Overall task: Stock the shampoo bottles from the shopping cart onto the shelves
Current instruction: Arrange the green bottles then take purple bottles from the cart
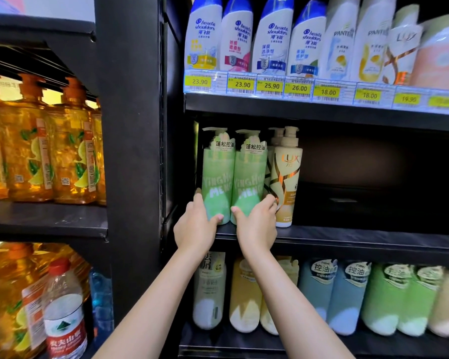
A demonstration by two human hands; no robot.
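Both hands on green pump bottles, middle shelf [347, 235]
Left hand [195, 226] grips the left green bottle [217, 174], right hand [257, 224] grips the right green bottle [249, 177]; both read "YINGHU MENG" and stand upright beside a cream LUX bottle [287, 177]. Head & Shoulders bottles [254, 37] above, tagged 23.90–26.00
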